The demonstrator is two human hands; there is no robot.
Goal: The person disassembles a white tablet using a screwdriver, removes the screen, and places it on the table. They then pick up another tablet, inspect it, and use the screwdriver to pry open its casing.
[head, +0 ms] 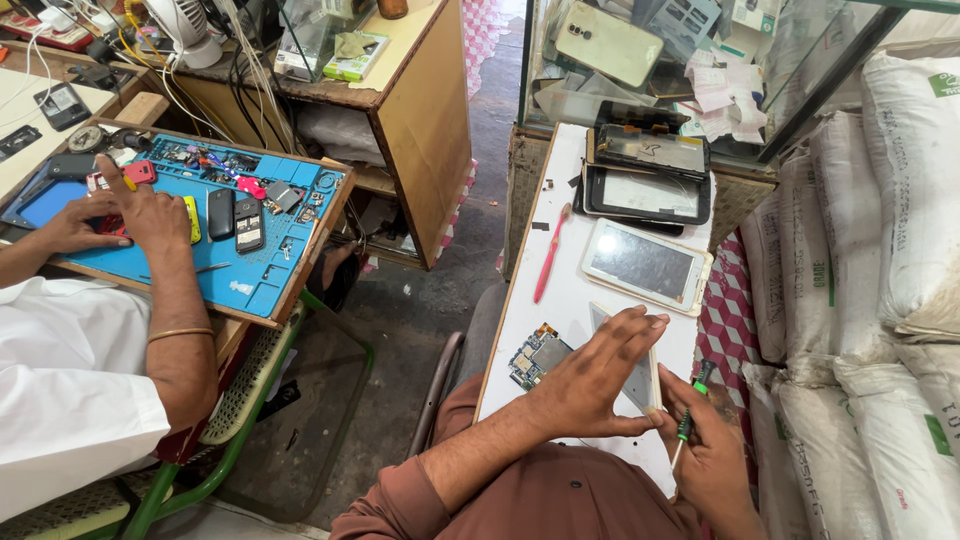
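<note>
Two hands at work: left hand pressed flat, fingers spread, over a pale phone on the white bench, right hand closed on a green-handled screwdriver just beside it; circuit board already out, lying near, reassembly judged pending; tablet beyond.

Left hand spread flat, fingers splayed; right hand curled in a closed grip.
</note>
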